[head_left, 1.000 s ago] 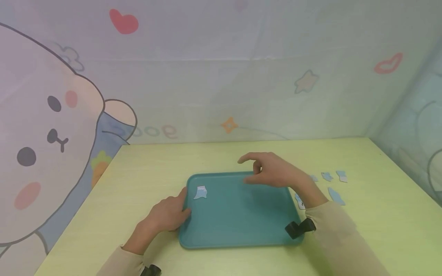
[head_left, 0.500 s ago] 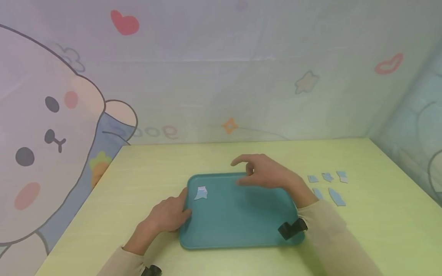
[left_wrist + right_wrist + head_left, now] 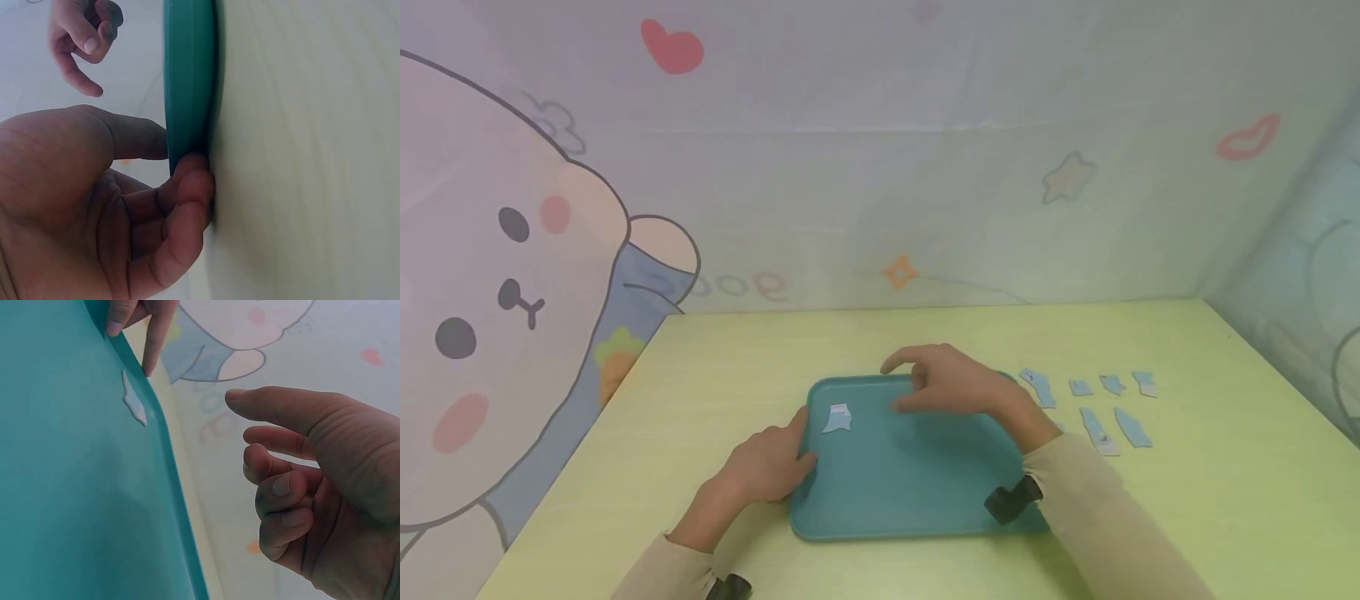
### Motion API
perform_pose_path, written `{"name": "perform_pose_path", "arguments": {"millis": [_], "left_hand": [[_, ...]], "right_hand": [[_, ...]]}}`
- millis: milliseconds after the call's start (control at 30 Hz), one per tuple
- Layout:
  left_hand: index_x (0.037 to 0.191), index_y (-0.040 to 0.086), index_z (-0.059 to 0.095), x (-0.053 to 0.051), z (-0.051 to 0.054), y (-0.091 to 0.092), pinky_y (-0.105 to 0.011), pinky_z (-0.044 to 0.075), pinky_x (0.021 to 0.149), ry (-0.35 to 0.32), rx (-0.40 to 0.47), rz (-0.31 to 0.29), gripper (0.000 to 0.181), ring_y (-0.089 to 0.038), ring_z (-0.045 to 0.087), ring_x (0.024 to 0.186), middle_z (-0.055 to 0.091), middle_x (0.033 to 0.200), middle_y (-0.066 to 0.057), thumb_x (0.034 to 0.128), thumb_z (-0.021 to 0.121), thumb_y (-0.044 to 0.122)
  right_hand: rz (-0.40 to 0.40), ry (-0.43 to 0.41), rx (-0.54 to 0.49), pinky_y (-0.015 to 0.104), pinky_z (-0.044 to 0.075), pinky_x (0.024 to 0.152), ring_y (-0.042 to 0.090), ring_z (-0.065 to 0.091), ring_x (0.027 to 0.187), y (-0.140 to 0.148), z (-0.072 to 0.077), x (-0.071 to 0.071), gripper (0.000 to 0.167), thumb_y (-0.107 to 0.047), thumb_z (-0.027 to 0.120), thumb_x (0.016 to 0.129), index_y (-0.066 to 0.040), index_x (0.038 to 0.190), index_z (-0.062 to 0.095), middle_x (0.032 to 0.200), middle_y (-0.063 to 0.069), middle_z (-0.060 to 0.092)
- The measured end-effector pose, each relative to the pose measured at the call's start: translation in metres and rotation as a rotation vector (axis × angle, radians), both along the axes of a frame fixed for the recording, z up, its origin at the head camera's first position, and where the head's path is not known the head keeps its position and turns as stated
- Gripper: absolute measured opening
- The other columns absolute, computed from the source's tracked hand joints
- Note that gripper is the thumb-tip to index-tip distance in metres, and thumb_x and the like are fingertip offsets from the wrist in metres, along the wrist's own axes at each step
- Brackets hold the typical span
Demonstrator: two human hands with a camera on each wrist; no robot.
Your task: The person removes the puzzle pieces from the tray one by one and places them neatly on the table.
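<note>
A teal tray [image 3: 880, 492] lies on the table, and my left hand [image 3: 767, 465] grips its left rim. In the left wrist view the thumb [image 3: 140, 137] is on the tray's upper side while curled fingers [image 3: 181, 237] reach its underside. One irregular light-blue and white puzzle piece [image 3: 837, 418] lies flat near the tray's upper left corner. Over the tray's far part hovers my right hand [image 3: 951, 382]. Its thumb and index finger are apart with nothing between them, and the other fingers hang curled, as the right wrist view [image 3: 337, 481] shows.
Several more puzzle pieces [image 3: 1099, 432] lie on the yellow table [image 3: 1225, 483] right of the tray; the right forearm partly covers one. A patterned cloth [image 3: 850, 183] hangs behind the table. Each wrist carries a small black device [image 3: 1011, 500].
My right hand has drifted left and slightly nearer over the tray, uncovering more of the pieces at the right. The left hand, tray and piece in it stay put.
</note>
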State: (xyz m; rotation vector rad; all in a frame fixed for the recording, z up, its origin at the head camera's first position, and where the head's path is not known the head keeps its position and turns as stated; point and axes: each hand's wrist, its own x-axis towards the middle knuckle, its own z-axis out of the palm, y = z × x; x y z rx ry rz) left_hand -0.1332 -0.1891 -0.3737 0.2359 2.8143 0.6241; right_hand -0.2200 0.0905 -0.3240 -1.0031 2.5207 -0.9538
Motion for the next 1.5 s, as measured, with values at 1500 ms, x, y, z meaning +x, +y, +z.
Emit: {"name": "perform_pose_path", "arguments": {"millis": [1500], "left_hand": [[0.163, -0.009, 0.025, 0.000, 0.002, -0.002, -0.027, 0.034, 0.048, -0.001, 0.013, -0.013, 0.072, -0.013, 0.047, 0.049, 0.054, 0.063, -0.003, 0.1045, 0.056, 0.018]], "right_hand": [[0.001, 0.046, 0.209, 0.034, 0.051, 0.086, 0.015, 0.057, 0.085, -0.071, -0.046, -0.018, 0.048, -0.029, 0.085, 0.089, -0.013, 0.132, 0.071, 0.100, 0.003, 0.071]]}}
